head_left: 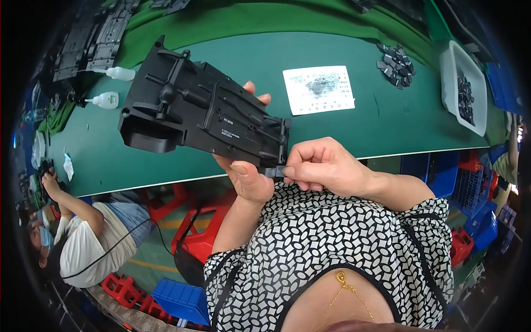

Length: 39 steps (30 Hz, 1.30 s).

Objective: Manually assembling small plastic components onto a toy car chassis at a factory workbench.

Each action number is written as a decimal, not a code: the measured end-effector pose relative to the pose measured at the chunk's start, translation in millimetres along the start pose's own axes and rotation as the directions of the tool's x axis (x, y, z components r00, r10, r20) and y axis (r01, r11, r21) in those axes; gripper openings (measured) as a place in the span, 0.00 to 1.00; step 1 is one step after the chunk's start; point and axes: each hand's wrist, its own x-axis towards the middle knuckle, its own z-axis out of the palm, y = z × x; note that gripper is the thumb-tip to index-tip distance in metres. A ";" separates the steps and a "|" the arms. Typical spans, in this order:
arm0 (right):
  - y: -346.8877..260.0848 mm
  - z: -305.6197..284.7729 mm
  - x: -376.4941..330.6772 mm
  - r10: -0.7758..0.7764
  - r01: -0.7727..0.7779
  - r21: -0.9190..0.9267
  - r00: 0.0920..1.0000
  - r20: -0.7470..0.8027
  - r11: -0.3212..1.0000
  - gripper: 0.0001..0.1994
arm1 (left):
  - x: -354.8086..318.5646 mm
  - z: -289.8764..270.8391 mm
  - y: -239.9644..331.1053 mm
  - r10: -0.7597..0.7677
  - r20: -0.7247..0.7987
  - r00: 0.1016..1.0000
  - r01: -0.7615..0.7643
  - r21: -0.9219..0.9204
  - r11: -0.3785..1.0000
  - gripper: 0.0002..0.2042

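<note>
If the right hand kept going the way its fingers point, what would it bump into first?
Probably the left hand's thumb: the right hand points left, pinching a small dark clip against the black plastic part.

Green-covered work table (pixel 387 127); red plastic stools (pixel 193 221) and blue plastic crates (pixel 180 301) on the green-painted floor (pixel 149 257) beneath.

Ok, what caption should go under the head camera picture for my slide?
Left hand holds a big black plastic part above a green table while the right hand pinches a small dark clip at its corner.

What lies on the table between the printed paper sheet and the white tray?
A loose pile of small dark clips lies on the green table between the sheet and tray, per the head view.
</note>
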 end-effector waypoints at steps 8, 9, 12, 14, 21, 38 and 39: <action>-2.0 -4.5 -0.6 -0.007 0.007 0.006 1.000 0.009 1.000 0.07 | 0.8 12.7 -5.0 0.012 -0.117 0.993 -0.011 0.005 1.000 0.39; -2.4 -4.4 -0.8 -0.005 0.005 0.010 1.000 0.005 1.000 0.07 | 0.5 13.0 -5.4 0.004 -0.128 0.992 -0.003 0.003 1.000 0.39; -3.2 -5.5 2.3 -0.012 0.012 0.004 1.000 0.002 1.000 0.07 | 4.1 13.6 -4.5 -0.013 -0.139 0.990 0.014 0.003 1.000 0.40; -6.4 -4.0 2.1 -0.016 0.016 -0.017 1.000 -0.005 1.000 0.07 | 5.8 11.9 -1.0 -0.014 -0.138 0.990 0.016 0.011 1.000 0.40; -1.6 -6.6 -14.2 -0.358 0.311 -0.393 0.932 -0.050 0.865 0.06 | 0.8 -7.3 11.6 -0.180 -0.049 0.982 0.167 -0.206 0.964 0.35; 27.5 -69.5 -39.9 -0.932 0.368 -0.929 0.349 0.092 0.046 0.07 | 256.6 -143.4 130.9 0.339 0.390 0.856 -0.207 0.860 -0.466 0.21; 28.2 -68.5 -38.3 -0.934 0.373 -0.927 0.344 0.094 0.044 0.07 | 273.0 -160.2 129.8 0.266 0.386 0.884 -0.134 0.751 -0.646 0.21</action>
